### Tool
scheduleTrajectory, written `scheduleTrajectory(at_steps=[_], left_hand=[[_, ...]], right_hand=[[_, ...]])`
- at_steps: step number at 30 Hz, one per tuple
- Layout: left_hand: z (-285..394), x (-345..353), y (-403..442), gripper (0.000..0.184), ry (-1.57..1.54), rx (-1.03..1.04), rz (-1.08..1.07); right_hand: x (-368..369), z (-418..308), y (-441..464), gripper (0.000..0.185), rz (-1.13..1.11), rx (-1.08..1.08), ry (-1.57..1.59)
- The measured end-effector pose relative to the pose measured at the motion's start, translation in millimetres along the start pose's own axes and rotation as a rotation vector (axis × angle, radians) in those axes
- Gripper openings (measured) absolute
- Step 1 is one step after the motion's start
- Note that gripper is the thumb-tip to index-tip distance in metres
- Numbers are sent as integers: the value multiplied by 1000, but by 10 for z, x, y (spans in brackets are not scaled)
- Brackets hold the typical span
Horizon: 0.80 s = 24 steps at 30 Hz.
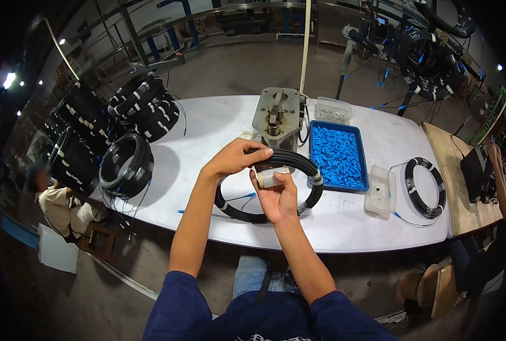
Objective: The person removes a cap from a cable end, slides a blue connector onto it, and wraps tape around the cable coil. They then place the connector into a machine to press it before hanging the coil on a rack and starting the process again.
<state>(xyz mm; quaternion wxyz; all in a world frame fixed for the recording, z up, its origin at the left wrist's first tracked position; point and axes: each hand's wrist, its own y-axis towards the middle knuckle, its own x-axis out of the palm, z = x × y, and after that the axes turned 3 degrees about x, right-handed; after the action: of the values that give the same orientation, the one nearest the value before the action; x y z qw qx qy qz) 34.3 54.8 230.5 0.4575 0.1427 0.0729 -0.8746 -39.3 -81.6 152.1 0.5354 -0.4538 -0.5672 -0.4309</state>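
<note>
Left hand [234,157] fingers closed on coil [299,163] near 12 o'clock; right hand [280,202] fingers curled round white roll [271,179]. Coil over counter [219,122], 6 o'clock from press [262,118]; probably best kept bunched, roll close

Left hand [241,157] forward, fingers curled, thumb extended; right hand [277,196] lower, palm up, fingers curled. Both forearms angled inward.

head-worn view, looking forward and down over near white table [230,122].
</note>
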Motion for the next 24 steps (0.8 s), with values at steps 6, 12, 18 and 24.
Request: scheduleTrajectory(at_steps=[6, 12, 18, 24], left_hand=[[62, 41, 56, 30, -68, -22, 49], [21, 52, 76, 32, -46, 54, 75], [102, 67, 37, 30, -9, 68, 61], [-20, 95, 96, 31, 59, 112, 114]], right_hand=[[60, 4, -49, 39, 13, -60, -7], [129, 4, -137, 38, -17, -79, -25], [134, -17, -217, 39, -21, -25, -26], [-53, -20, -287, 49, 82, -51, -330]])
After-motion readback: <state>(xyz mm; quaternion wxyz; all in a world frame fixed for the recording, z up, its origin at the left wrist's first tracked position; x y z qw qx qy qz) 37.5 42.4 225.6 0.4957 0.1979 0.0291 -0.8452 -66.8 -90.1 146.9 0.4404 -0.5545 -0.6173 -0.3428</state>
